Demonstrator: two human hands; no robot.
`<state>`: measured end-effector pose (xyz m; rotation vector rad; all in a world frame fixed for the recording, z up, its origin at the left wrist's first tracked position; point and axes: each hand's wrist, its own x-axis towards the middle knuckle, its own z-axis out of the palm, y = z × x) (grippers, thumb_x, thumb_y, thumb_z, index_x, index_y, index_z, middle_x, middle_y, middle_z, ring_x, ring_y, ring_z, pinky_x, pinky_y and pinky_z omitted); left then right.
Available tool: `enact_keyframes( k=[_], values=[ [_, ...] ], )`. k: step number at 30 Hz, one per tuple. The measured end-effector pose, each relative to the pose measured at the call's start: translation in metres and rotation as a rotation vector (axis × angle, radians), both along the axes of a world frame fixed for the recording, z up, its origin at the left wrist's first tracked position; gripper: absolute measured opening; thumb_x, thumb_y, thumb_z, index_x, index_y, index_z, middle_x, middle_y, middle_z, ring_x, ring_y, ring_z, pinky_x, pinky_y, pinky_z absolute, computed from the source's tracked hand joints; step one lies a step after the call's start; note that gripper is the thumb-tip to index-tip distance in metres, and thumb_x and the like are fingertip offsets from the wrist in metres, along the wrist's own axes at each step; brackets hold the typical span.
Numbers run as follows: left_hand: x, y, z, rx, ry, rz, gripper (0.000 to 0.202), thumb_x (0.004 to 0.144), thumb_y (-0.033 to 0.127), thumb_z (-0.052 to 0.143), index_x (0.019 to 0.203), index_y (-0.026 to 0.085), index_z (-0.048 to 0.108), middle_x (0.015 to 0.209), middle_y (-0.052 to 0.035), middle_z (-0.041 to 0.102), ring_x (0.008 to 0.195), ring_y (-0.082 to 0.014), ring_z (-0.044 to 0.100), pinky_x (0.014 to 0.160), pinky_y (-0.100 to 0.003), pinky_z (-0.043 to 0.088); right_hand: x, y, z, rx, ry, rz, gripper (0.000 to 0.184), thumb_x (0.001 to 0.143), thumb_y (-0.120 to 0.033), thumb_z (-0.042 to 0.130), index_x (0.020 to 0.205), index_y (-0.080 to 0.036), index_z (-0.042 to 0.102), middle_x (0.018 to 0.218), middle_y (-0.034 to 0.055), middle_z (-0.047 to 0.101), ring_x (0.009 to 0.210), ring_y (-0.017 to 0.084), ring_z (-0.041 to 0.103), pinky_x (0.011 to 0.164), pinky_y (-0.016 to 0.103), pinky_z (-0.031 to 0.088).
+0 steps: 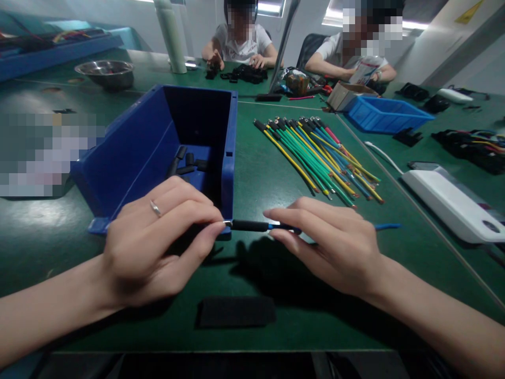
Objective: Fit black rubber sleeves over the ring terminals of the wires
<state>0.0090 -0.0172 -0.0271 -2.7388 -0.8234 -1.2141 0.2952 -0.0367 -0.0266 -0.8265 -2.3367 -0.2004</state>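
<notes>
Between my two hands a blue wire [389,227] is stretched level, with a piece of black sleeve [250,226] around it. My left hand [165,242] pinches the metal terminal at the wire's left end. My right hand [327,242] is closed on the wire just right of the sleeve, and the wire's tail comes out beyond it. Behind my left hand stands a dark blue bin [130,152] with several short black sleeves [189,160] lying in it. Right of the bin, a bundle of green, yellow and blue wires [311,158] with black-sleeved ends lies on the table.
A black foam block [236,311] lies near the front edge of the green table [165,331]. At right are a white device [453,202] and a light blue tray [389,115]. A metal bowl [106,73] stands at back left. Two people sit across the table.
</notes>
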Motion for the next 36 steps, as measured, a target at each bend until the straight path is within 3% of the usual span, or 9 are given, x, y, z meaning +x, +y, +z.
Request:
enact_keyframes(
  k=[2,4,12,20,27,36],
  values=[
    [0.000,0.000,-0.001,0.010,-0.014,0.019,0.010,0.115,0.014,0.064,0.113,0.024,0.066,0.095,-0.0001,0.077,0.087,-0.0159,0.075,0.077,-0.033,0.063,-0.001,0.000,0.003,-0.022,-0.017,-0.008,0.029,0.121,-0.020,0.054,0.099,-0.015,0.072,0.082,0.0012,0.069,0.068,0.008,0.061,0.064,0.023,0.045],
    [0.001,0.000,-0.002,-0.011,-0.022,0.026,0.011,0.114,0.015,0.064,0.113,0.025,0.066,0.096,0.0001,0.078,0.087,-0.0163,0.076,0.077,-0.034,0.065,-0.001,0.000,0.005,-0.025,-0.019,-0.015,0.031,0.120,-0.017,0.052,0.094,-0.016,0.070,0.079,0.0010,0.065,0.066,0.008,0.058,0.062,0.023,0.042],
    [-0.002,-0.002,-0.004,-0.042,-0.033,0.002,0.014,0.114,0.014,0.057,0.118,0.026,0.063,0.097,-0.0025,0.078,0.088,-0.0192,0.075,0.081,-0.038,0.064,0.002,0.002,0.003,-0.057,0.009,-0.016,0.010,0.119,-0.018,0.059,0.112,-0.018,0.066,0.092,0.0014,0.072,0.077,0.009,0.068,0.066,0.022,0.049],
    [-0.003,-0.003,-0.004,-0.068,0.015,0.042,0.029,0.114,0.014,0.059,0.139,0.025,0.068,0.115,-0.0041,0.084,0.100,-0.0205,0.081,0.092,-0.039,0.069,0.005,0.005,-0.002,-0.104,-0.011,0.005,0.012,0.117,-0.015,0.059,0.117,-0.017,0.070,0.094,0.0010,0.073,0.078,0.008,0.071,0.069,0.020,0.053],
    [-0.003,-0.002,-0.003,-0.085,0.024,-0.014,0.032,0.110,0.009,0.058,0.133,0.028,0.068,0.114,-0.0021,0.086,0.099,-0.0213,0.082,0.089,-0.040,0.071,0.003,0.005,-0.002,-0.059,-0.055,0.000,0.022,0.120,-0.018,0.056,0.127,-0.018,0.077,0.100,0.0025,0.076,0.078,0.007,0.071,0.064,0.019,0.050],
    [0.002,-0.002,-0.002,-0.084,-0.017,-0.006,0.019,0.113,0.010,0.063,0.126,0.024,0.067,0.106,-0.0011,0.082,0.097,-0.0163,0.080,0.088,-0.034,0.068,0.006,0.003,-0.005,-0.038,-0.069,-0.021,0.028,0.120,-0.017,0.055,0.133,-0.022,0.080,0.100,0.0014,0.073,0.074,0.004,0.065,0.061,0.016,0.044]
  ],
)
